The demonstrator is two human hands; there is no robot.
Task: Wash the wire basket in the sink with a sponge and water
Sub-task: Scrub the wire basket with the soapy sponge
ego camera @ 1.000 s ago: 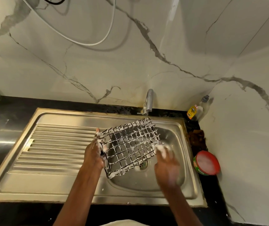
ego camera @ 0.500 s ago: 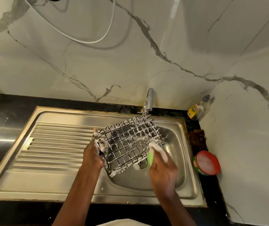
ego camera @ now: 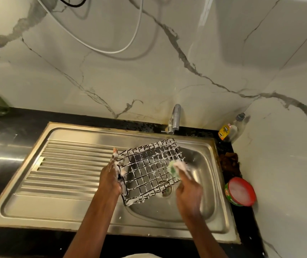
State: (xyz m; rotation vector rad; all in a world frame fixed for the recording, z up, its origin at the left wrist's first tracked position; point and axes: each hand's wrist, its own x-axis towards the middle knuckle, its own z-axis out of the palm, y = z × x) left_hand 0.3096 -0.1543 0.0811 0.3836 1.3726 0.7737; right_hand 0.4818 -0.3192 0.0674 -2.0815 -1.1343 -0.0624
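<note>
A dark wire basket (ego camera: 150,169), covered in white suds, is held tilted above the bowl of the steel sink (ego camera: 203,198). My left hand (ego camera: 111,178) grips the basket's left edge, soapy fingers wrapped over the rim. My right hand (ego camera: 188,192) holds a green, foamy sponge (ego camera: 175,169) pressed against the basket's right side. The sink's drain (ego camera: 166,190) shows just below the basket. No water runs from the tap (ego camera: 175,118).
A ribbed draining board (ego camera: 59,170) fills the sink's left half. On the black counter at the right stand a red-lidded tub (ego camera: 241,191), a brown scrubber (ego camera: 229,162) and a yellow-labelled bottle (ego camera: 227,131) in the corner. Marble wall rises behind.
My right hand has slid the sponge up along the basket's right side. The left hand keeps its grip and the basket has tilted slightly.
</note>
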